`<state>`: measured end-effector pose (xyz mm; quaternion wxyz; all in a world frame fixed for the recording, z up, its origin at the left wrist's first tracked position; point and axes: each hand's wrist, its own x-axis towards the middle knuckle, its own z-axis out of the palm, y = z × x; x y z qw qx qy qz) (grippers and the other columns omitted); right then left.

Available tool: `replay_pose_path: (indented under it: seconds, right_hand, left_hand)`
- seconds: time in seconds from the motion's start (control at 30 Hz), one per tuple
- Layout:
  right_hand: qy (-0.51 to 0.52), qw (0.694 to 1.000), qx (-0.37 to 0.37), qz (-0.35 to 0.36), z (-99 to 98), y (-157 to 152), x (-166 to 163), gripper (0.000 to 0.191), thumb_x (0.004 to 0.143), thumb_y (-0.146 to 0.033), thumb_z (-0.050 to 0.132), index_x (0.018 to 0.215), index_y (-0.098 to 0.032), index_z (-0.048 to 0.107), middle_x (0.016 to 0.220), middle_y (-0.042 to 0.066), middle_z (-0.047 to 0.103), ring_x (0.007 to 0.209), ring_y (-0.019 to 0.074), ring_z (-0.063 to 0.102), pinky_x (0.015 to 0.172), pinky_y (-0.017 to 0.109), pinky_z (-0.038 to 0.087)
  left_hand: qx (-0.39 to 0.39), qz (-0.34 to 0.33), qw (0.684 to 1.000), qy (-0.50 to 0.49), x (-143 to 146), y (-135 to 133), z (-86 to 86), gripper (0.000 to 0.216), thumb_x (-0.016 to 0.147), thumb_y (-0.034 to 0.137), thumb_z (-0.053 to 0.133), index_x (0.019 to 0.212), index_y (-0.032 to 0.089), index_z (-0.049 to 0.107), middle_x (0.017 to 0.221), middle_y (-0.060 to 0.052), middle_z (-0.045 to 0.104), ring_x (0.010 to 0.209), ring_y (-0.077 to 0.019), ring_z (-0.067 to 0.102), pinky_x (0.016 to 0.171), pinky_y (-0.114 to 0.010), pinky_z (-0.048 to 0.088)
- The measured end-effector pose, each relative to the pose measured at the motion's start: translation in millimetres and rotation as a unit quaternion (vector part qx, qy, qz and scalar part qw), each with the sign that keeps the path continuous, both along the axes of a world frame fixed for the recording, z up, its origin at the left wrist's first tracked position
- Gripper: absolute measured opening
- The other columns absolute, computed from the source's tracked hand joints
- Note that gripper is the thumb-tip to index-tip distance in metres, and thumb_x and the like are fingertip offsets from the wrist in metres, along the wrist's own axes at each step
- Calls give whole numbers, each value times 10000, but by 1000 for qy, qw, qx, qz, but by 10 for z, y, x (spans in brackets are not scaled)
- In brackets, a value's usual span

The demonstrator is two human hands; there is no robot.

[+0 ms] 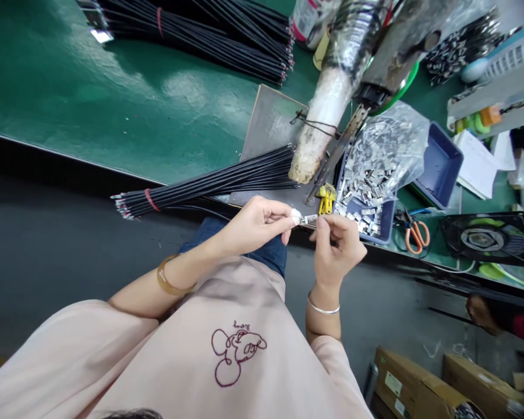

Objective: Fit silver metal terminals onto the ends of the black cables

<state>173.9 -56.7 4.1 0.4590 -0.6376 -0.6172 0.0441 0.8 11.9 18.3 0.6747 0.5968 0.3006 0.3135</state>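
Hands (262, 224) (338, 244): two are showing
Bracelets (166, 276): also two showing
Bundles (209, 179): at least two are lying around
Trays (443, 166): two are sitting out
Metal bits (371, 186): loads, I'm losing count
Fan (482, 238): just one's sitting there
Scissors (409, 240): one's lying out
Boxes (413, 381): I'm spotting at least two

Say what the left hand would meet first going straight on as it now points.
Probably the right hand, just beyond the small silvery piece between it and the left hand; depth is unclear.
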Motion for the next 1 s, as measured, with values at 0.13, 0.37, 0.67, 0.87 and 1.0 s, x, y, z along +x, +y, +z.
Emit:
replay_pose_path:
  seconds: [0.13, 0.37, 0.67, 0.87, 1.0]
  right_hand:
    - [-125, 992, 12, 28, 40, -69, -25, 133, 905, -251, 676, 1038, -251, 672, 560, -101, 501, 432, 51, 434, 490, 192, 400]
    - [-68, 995, -61, 46, 5, -19, -100, 67, 940, -267, 604, 929, -207, 631, 535, -109, 452, 406, 39, 352, 450, 189, 319]
    - [-17, 996, -82, -22, 61, -63, -88, 183, 880, -376, 673, 830, -201, 651, 515, -112, 378, 434, 44, 327, 461, 195, 292]
    - [-100, 993, -61, 17, 25, -34, -157, 112, 909, -260, 630, 825, -195, 668, 498, -118, 367, 417, 34, 317, 491, 187, 318]
    - [-101, 992, -61, 41, 22, -31, -102, 145, 922, -222, 581, 794, -194, 643, 531, -97, 426, 444, 39, 366, 496, 187, 329]
  left_hand:
    - [4, 9, 1000, -10, -2, 8, -7, 323, 896, 183, 568, 586, 118, 634, 538, -10, 627, 482, -59, 460, 503, -187, 363]
    - [32, 11, 999, 9, 2, -34, -81, 297, 911, 224, 549, 645, 119, 628, 591, -20, 628, 553, -85, 519, 577, -210, 411]
    - [65, 49, 996, 40, 50, -113, -139, 99, 838, 137, 558, 844, 126, 656, 605, 23, 593, 541, -73, 491, 542, -194, 383]
    - [17, 26, 999, 16, 46, -90, -147, 127, 830, 146, 536, 872, 120, 653, 606, 13, 607, 553, -87, 529, 568, -200, 432]
    - [7, 16, 1000, 10, 34, -80, -138, 173, 819, 148, 546, 910, 111, 689, 593, 22, 576, 546, -85, 500, 560, -201, 415]
